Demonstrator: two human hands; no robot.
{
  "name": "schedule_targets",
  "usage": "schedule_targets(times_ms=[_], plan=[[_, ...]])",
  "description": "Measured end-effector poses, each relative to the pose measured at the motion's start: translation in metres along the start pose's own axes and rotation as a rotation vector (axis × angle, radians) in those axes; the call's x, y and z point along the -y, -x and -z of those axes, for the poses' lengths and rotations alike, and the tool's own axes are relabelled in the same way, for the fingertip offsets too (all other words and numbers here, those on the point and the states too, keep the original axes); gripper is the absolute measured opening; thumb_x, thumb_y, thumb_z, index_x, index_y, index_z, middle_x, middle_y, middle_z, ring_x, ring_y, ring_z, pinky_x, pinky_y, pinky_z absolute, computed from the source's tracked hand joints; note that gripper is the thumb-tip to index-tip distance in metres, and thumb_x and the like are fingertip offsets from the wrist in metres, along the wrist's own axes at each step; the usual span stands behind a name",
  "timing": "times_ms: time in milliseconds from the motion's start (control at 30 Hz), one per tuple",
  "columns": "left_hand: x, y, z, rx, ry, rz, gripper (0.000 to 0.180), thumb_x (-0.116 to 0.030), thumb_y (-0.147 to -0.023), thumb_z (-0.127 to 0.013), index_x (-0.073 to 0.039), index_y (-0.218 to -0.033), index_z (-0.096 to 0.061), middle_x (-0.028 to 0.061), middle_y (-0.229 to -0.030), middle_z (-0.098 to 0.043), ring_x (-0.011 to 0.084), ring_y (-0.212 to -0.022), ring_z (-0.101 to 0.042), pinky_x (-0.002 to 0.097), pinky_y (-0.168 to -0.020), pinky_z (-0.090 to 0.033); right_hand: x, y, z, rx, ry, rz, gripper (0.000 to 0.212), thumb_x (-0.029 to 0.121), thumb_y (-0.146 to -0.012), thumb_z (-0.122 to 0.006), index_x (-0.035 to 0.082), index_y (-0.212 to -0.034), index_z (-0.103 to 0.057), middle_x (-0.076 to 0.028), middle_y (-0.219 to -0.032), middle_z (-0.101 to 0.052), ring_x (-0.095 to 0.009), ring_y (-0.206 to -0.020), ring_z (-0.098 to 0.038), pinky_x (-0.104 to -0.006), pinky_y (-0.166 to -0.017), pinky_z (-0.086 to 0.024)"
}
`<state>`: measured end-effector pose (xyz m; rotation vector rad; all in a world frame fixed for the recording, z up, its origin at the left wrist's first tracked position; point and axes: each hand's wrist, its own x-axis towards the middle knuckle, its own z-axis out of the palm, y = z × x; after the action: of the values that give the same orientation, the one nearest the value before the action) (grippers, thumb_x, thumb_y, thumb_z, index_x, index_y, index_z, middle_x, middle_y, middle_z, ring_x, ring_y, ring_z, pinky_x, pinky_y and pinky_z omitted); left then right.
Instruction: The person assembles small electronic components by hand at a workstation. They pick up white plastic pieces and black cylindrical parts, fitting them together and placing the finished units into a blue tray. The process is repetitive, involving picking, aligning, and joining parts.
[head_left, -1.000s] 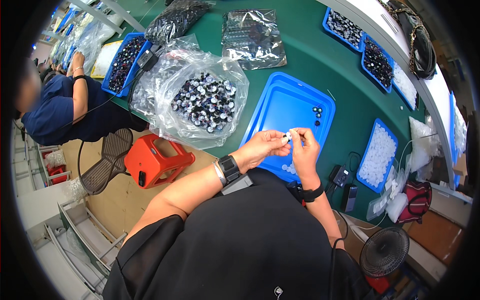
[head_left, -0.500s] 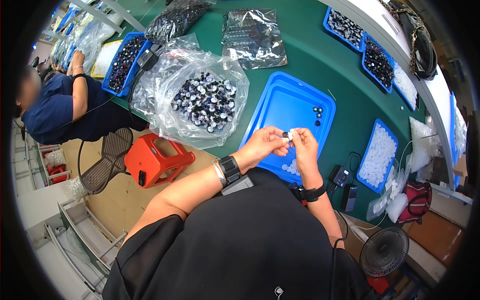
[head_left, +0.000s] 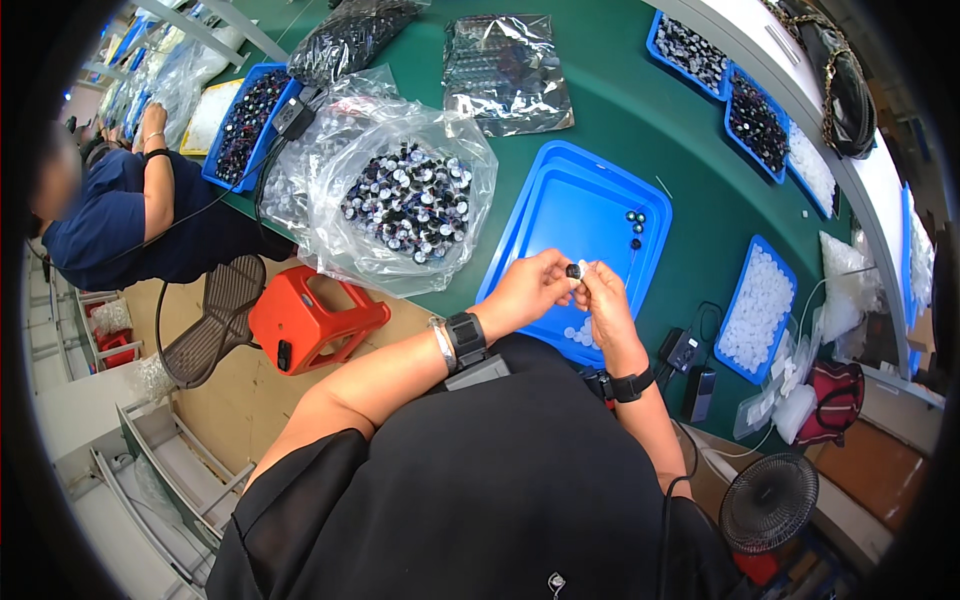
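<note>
A green surface (head_left: 620, 100) is covered with trays, bags and a packet.
Two overlapping blue trays (head_left: 568, 205) are set near its edge, with a blue tray of white pieces (head_left: 757, 243) and a black adapter (head_left: 680, 348) placed to their right. To their left, an open clear bag (head_left: 478, 160) is laid; farther back, a flat dark packet (head_left: 508, 75) and a dark-filled bag (head_left: 355, 40) are placed.

Small-parts wkshop: green bench (head_left: 620, 100) w/ blue trays (head_left: 570, 215)
</note>
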<state>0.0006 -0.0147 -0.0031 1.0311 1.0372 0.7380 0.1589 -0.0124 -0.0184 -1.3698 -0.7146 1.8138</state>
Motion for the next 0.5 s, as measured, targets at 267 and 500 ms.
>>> schedule_targets(times_ms=[267,500], plan=[[-0.005,-0.001,0.001,0.039,-0.079,0.000,0.016,-0.010,-0.092,-0.057,0.003,-0.099,-0.050,0.0086,-0.085,-0.061,0.0142,-0.079,-0.064,0.0265,-0.070,-0.055,-0.014,-0.007,0.005,-0.127,0.333,0.193,0.022,0.017,-0.094,-0.052,0.007,-0.076,-0.046,0.003,-0.063,-0.042,-0.003,-0.057,-0.035,-0.0225,-0.048,-0.030],[0.005,-0.002,0.003,0.046,0.230,0.012,0.016,-0.008,-0.092,-0.057,0.002,-0.102,-0.051,0.0093,-0.089,-0.063,0.0149,-0.082,-0.065,0.0259,-0.074,-0.054,0.001,-0.001,-0.003,-0.032,0.086,0.195,0.020,0.018,-0.094,-0.055,0.007,-0.079,-0.048,0.002,-0.065,-0.046,-0.004,-0.056,-0.039,-0.0217,-0.049,-0.032]])
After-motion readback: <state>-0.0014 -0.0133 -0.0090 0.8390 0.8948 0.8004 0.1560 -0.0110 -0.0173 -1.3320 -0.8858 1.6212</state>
